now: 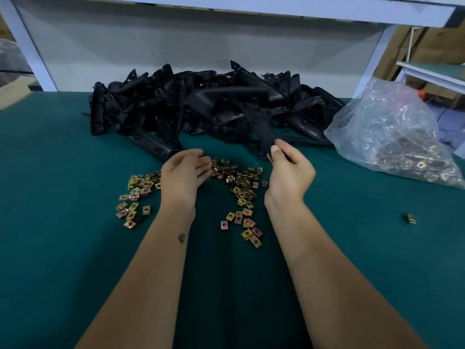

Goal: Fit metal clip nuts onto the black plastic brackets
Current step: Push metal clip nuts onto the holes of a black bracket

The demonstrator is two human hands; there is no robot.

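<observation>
Head view, 1 frame. Work surface: green table (63, 172) with a white frame and shelf above the far edge.

Right hand (289, 172): raised a little above the table, thumb and fingers pinching the near end of 1 black plastic bracket (256, 122). The bracket runs up and away from the fingertips toward the far side, its upper part overlapping the heap behind it, so its far outline is hard to separate from the others. Thumbnail faces the camera, pressed on the bracket's near tip.

Left hand (185, 170): low over the table, palm turned inward to the right, fingers loosely extended and together, tips reaching into the far part of the scattered clip nuts (239, 182). Whether a nut is caught between the fingertips cannot be told; they are partly hidden by the hand itself.

Clip nuts: brass-coloured, small, rectangular, each with a hole. They lie loose on the table in 2 rough clusters, 1 left of the left wrist, 1 between the 2 forearms and stretching toward the camera. They sit below and left of the held bracket, apart from it. 1 stray nut (410, 218) lies alone well to the right.

Pile of brackets (176, 104): black, heaped along the far side of the table, directly beyond both hands.

Plastic bag (387, 127): clear, crumpled, at far right on the table, with more nuts visible inside its lower part.
</observation>
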